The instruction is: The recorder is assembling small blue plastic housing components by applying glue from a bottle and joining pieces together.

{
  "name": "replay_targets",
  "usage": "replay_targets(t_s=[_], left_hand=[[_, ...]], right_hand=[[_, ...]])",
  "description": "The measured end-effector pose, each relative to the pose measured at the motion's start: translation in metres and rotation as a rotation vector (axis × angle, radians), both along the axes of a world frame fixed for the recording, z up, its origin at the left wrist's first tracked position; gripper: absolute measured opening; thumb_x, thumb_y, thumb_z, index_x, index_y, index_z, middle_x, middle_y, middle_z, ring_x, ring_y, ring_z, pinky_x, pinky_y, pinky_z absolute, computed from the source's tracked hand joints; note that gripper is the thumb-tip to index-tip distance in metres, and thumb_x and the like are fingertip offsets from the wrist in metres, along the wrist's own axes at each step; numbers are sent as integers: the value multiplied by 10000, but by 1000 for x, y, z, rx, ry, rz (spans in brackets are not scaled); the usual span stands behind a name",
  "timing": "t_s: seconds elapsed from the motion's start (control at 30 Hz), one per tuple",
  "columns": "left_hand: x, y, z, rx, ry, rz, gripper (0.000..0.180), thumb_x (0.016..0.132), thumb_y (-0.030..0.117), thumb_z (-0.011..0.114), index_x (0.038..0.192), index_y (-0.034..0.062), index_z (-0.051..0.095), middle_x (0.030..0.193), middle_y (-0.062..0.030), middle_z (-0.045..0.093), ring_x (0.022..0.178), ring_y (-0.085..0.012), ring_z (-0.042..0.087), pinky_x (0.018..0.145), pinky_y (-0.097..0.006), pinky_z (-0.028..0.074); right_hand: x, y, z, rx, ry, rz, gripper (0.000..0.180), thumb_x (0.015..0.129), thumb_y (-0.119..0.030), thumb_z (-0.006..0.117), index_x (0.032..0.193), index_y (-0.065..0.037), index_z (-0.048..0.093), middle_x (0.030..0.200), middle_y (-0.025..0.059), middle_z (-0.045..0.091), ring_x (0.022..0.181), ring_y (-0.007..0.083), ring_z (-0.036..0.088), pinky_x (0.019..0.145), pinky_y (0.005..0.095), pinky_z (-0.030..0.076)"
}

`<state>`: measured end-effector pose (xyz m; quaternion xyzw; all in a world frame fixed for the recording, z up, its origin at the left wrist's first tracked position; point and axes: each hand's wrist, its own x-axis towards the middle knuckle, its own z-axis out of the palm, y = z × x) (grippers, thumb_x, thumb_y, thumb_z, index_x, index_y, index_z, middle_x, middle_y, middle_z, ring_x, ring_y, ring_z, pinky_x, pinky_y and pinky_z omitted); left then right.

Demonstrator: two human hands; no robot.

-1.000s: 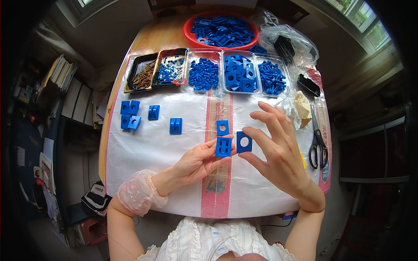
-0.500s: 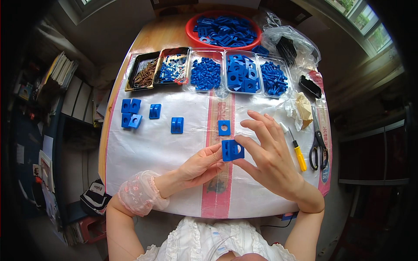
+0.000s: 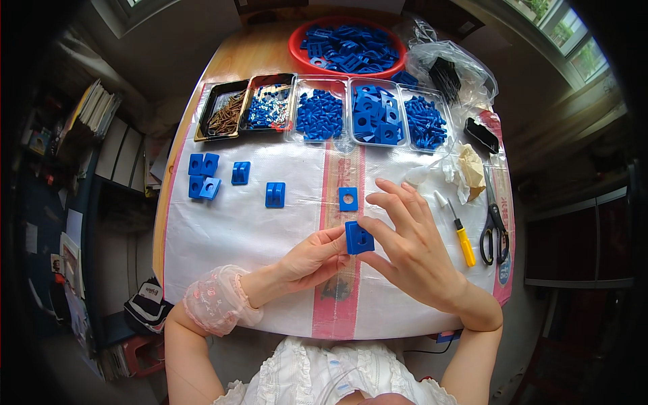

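Over the middle of the table, I hold a square blue plastic bracket (image 3: 360,237) with a slot-like opening. The thumb and fingers of my left hand (image 3: 312,262) pinch its left side. My right hand (image 3: 413,248) has its index fingertip at the bracket's top edge and its thumb at the lower right corner; the other fingers are raised and spread. Just beyond lies a flat blue square plate (image 3: 347,199) with a round hole. Further left rest two ribbed blue pieces, one of them a ribbed block (image 3: 275,194), and a cluster of holed blue plates (image 3: 203,177).
Across the back stand trays: brown screws (image 3: 227,113), small nuts and blue bits (image 3: 268,104), and blue parts (image 3: 319,115). Behind them is a red basin (image 3: 294,54) of blue parts. At right lie a yellow-handled screwdriver (image 3: 465,246), black scissors (image 3: 495,236) and crumpled paper (image 3: 470,170).
The bracket has turned between my fingers, so its round hole no longer faces up as plainly. It has shifted slightly nearer to me, and my right hand has followed its edge.
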<state>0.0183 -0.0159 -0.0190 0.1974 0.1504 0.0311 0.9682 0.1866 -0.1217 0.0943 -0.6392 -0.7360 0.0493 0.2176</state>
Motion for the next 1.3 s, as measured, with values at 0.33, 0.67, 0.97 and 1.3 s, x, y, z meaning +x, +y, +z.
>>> replay_targets(t_s=[0.33, 0.67, 0.97, 1.3], left_hand=[[-1, -1, 4, 38, 13, -12, 358, 1002, 237, 568, 1319, 73, 542, 1178, 8, 613, 1032, -45, 558, 873, -208, 474], [0, -1, 3, 66, 4, -20, 354, 1008, 229, 554, 1324, 69, 540, 1194, 0, 607, 1061, -58, 562, 904, -219, 479], [0, 0, 1, 52, 1, -37, 359, 1011, 230, 551, 1331, 68, 538, 1199, -2, 608, 1060, -57, 562, 891, -216, 476], [0, 1, 1, 65, 7, -41, 348, 1005, 240, 564, 1307, 66, 548, 1192, -5, 615, 1064, -60, 567, 899, -220, 478]], right_hand=[[0, 0, 0, -28, -12, 17, 427, 681, -152, 811, 1049, -50, 620, 1256, 149, 503, 1352, 355, 386, 1133, 543, 290], [0, 0, -2, -16, -24, 32, 388, 684, -177, 786, 983, -16, 597, 1249, 171, 510, 1346, 343, 394, 1138, 520, 276], [0, 0, -2, -23, -24, 33, 382, 686, -173, 782, 977, -14, 593, 1249, 184, 514, 1343, 342, 399, 1135, 520, 275], [0, 0, -2, -28, -35, 39, 380, 688, -182, 787, 972, -15, 597, 1259, 180, 522, 1335, 343, 408, 1132, 521, 275]])
